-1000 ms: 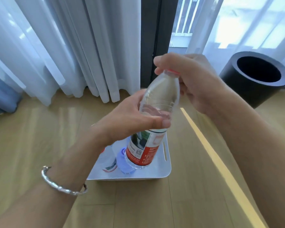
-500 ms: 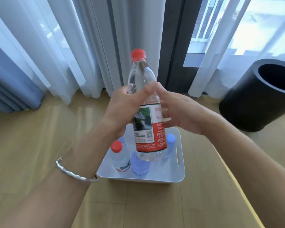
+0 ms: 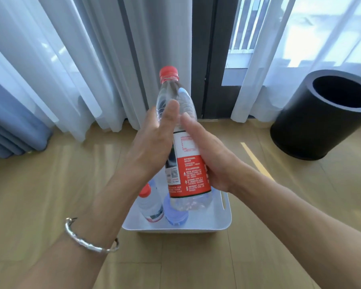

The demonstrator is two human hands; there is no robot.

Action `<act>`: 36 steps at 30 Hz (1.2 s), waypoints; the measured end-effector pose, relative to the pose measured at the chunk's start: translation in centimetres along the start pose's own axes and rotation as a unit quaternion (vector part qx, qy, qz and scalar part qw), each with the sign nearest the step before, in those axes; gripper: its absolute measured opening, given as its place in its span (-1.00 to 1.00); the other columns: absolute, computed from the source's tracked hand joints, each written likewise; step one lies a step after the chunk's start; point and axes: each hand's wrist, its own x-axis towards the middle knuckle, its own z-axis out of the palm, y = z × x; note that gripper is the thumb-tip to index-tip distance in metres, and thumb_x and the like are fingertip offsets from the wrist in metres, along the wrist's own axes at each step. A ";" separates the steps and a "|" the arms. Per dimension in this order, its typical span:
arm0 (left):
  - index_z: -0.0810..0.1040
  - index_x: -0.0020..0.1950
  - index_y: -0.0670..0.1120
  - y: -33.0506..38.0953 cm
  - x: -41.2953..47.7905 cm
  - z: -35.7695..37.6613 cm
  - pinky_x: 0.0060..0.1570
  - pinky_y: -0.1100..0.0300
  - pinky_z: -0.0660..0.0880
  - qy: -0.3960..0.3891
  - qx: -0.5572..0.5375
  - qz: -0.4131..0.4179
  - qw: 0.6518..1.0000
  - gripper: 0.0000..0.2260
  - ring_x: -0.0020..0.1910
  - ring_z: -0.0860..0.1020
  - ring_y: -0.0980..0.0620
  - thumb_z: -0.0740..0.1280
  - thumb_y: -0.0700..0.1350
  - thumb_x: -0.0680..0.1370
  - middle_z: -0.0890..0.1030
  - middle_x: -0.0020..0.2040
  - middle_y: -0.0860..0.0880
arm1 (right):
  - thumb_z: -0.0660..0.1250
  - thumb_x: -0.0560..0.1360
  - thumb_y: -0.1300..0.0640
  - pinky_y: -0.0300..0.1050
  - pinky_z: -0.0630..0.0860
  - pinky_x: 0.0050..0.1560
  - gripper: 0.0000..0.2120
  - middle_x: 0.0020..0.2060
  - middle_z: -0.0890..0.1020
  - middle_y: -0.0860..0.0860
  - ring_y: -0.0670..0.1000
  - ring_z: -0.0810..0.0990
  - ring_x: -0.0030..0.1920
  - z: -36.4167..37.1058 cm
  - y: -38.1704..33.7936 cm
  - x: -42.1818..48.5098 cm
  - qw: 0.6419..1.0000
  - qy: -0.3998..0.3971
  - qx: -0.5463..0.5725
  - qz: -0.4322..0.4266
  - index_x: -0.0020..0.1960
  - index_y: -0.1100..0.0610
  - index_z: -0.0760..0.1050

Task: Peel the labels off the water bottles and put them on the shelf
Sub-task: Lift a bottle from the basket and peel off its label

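Two hands on one water bottle (image 3: 175, 97), held upright above a white basket (image 3: 217, 224) | left hand (image 3: 152, 147) grasps its clear upper body, right hand (image 3: 213, 161) wraps the red label (image 3: 191, 174) | basket on wooden floor (image 3: 50, 184) holds a red-capped bottle (image 3: 149, 203) and a blue-topped bottle (image 3: 175, 215), directly beneath | black bin (image 3: 313, 126) at right, curtains (image 3: 92, 59) behind

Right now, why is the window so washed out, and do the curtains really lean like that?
Head view: daylight blows the window out to white and glows through the sheer curtains; pale glare streaks lie on the wooden floor; the wide lens tilts curtains and black bin outward; the small print on the bottle is too soft to read.
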 end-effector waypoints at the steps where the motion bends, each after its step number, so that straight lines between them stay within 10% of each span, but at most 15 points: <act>1: 0.43 0.24 0.07 0.1 0.0 0.1 -0.29 0.47 0.50 0.011 0.022 0.015 1.000 -0.44 -0.19 0.63 0.30 0.01 0.38 0.44 0.64 -0.09 0.11 | 0.20 0.54 -0.18 -0.02 0.65 -0.12 -0.57 -0.16 0.66 0.11 0.06 0.66 -0.22 0.0 0.0 0.1 1.000 0.023 0.004 -0.016 0.19 0.14 0.49; 7: 0.00 0.56 0.12 -0.3 -1.1 1.2 0.21 0.20 0.37 -0.024 0.162 0.011 0.986 -0.22 0.31 0.42 0.14 0.33 0.25 0.46 0.34 0.42 0.12 | 0.10 0.60 -0.17 0.02 0.60 0.06 -0.48 0.09 0.63 0.19 0.12 0.64 0.03 -0.8 -0.9 1.1 0.987 0.068 0.140 -0.032 0.35 0.18 0.44; 15: 0.25 0.38 0.14 -0.6 -0.8 0.7 -0.12 0.28 0.56 -0.029 0.139 0.014 0.990 -0.27 -0.10 0.59 0.26 0.52 0.11 0.30 0.60 -0.01 0.19 | 0.33 0.52 0.19 -0.03 0.63 -0.14 -0.61 0.00 0.63 0.16 0.09 0.67 -0.09 -1.1 -0.7 1.3 0.992 0.048 0.066 -0.096 0.32 0.17 0.38; 24: 0.49 0.06 0.13 -1.2 -1.0 0.1 -0.20 0.19 0.58 -0.020 0.038 -0.012 0.999 -0.63 -0.22 0.64 0.16 0.53 -0.01 0.33 0.66 -0.18 0.12 | 0.16 0.59 -0.11 0.09 0.52 0.10 -0.58 0.02 0.62 0.18 0.18 0.60 0.02 -1.2 -1.7 1.2 0.998 0.051 0.025 -0.033 0.23 0.18 0.50; 30: 0.57 0.10 -0.10 -0.8 -1.4 -0.4 -0.21 0.13 0.58 -0.129 -0.188 -0.033 0.973 -0.57 -0.19 0.65 -0.04 0.42 -0.01 0.26 0.68 -0.10 -0.14 | 0.19 0.56 -0.14 -0.01 0.60 -0.11 -0.60 -0.22 0.60 0.13 0.09 0.61 -0.24 -0.7 -2.3 1.0 0.995 0.034 0.077 -0.059 0.10 0.19 0.48; 36: 0.42 0.30 0.08 -0.5 -0.8 0.6 -0.09 0.21 0.56 -0.048 0.063 -0.005 0.997 -0.43 -0.09 0.64 0.22 0.49 0.14 0.34 0.67 -0.04 0.15 | 0.44 0.46 0.10 0.03 0.64 -0.17 -0.48 -0.04 0.59 0.19 0.13 0.65 -0.17 -0.4 -2.1 1.7 0.987 0.113 0.094 -0.070 0.31 0.27 0.35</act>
